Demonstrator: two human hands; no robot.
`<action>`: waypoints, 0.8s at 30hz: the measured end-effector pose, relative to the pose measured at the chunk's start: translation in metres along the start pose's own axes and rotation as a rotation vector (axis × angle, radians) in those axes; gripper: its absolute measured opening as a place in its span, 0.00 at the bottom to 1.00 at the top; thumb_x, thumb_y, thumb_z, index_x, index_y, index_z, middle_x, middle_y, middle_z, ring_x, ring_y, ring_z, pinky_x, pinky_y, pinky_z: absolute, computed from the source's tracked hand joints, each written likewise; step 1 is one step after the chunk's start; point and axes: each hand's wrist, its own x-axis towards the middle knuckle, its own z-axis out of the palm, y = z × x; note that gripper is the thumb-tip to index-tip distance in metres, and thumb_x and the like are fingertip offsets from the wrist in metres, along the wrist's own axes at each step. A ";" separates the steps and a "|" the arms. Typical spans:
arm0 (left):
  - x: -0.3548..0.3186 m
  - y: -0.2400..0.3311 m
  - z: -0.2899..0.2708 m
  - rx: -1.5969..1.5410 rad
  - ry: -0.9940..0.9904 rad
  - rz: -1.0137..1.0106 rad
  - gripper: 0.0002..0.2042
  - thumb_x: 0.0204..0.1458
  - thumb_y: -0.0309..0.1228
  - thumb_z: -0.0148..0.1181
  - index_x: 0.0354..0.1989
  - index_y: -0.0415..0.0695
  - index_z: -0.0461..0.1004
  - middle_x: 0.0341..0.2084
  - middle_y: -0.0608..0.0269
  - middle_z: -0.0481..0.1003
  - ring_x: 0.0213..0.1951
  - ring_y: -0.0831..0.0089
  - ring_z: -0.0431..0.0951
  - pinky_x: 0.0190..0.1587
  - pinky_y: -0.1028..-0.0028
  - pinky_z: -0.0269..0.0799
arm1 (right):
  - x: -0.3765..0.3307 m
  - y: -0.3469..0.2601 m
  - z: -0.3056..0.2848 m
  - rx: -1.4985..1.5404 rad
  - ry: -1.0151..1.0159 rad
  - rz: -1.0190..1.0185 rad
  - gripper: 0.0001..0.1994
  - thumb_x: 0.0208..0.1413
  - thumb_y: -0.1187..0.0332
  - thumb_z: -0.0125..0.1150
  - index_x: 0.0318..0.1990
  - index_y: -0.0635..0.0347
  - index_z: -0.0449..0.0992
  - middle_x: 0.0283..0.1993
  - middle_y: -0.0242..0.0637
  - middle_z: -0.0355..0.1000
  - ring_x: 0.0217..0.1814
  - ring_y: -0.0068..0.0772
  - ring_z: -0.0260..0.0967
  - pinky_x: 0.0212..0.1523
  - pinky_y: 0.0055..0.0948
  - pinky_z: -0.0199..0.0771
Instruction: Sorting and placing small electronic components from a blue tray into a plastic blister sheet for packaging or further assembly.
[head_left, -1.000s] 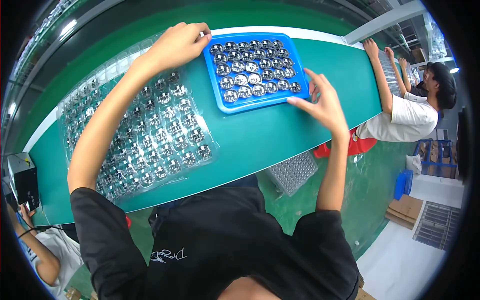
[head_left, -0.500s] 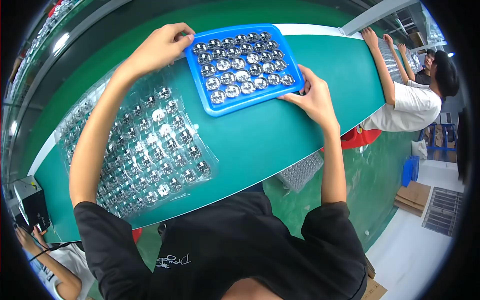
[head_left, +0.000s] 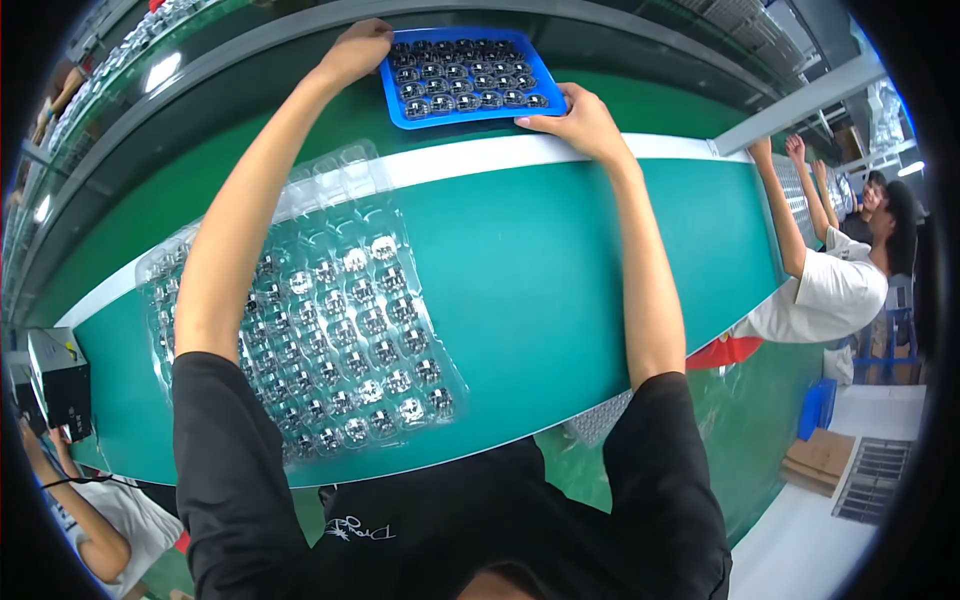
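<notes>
Open lane down mid desk (head_left: 530, 290)! Plastic tray (head_left: 375, 216) blocks left, right forearm (head_left: 652, 275) right, blue tray (head_left: 455, 120) past the far edge.

Curly white writing (head_left: 376, 531) and a little spiky shape (head_left: 345, 533) show upside down on the black shirt (head_left: 450, 510). The black box (head_left: 62, 392) by the table's (head_left: 520, 300) left edge has marks too tiny to read.
</notes>
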 end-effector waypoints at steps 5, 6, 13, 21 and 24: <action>0.006 -0.013 0.002 0.067 0.037 -0.071 0.21 0.61 0.40 0.49 0.55 0.37 0.73 0.41 0.49 0.80 0.40 0.59 0.80 0.45 0.65 0.76 | 0.016 -0.002 0.013 -0.002 -0.017 -0.010 0.40 0.38 0.51 0.81 0.52 0.75 0.75 0.41 0.46 0.79 0.43 0.35 0.78 0.49 0.29 0.76; 0.006 -0.016 -0.004 0.065 0.045 -0.075 0.21 0.61 0.40 0.49 0.55 0.37 0.73 0.41 0.49 0.80 0.40 0.59 0.80 0.45 0.65 0.76 | 0.014 -0.007 0.012 0.040 -0.041 -0.014 0.41 0.37 0.50 0.82 0.53 0.75 0.74 0.40 0.45 0.79 0.43 0.35 0.77 0.48 0.29 0.76; -0.070 -0.027 -0.110 0.488 0.109 0.381 0.19 0.68 0.39 0.48 0.58 0.40 0.72 0.54 0.50 0.73 0.59 0.59 0.72 0.63 0.68 0.63 | 0.006 -0.022 -0.025 -0.157 0.146 -0.302 0.19 0.49 0.58 0.73 0.46 0.57 0.83 0.35 0.33 0.75 0.29 0.24 0.64 0.33 0.27 0.69; -0.244 -0.109 -0.264 0.293 0.342 0.003 0.17 0.68 0.41 0.49 0.55 0.45 0.76 0.50 0.65 0.77 0.49 0.76 0.74 0.49 0.76 0.68 | 0.035 -0.043 -0.003 -0.266 -0.080 -0.339 0.07 0.51 0.72 0.68 0.35 0.66 0.84 0.32 0.46 0.80 0.34 0.39 0.79 0.40 0.33 0.78; -0.300 -0.164 -0.292 0.293 0.432 -0.116 0.19 0.68 0.44 0.49 0.57 0.46 0.75 0.48 0.67 0.77 0.40 0.78 0.71 0.42 0.78 0.66 | 0.041 -0.049 0.002 -0.272 -0.077 -0.347 0.07 0.51 0.73 0.68 0.36 0.66 0.84 0.33 0.47 0.80 0.34 0.40 0.79 0.40 0.33 0.78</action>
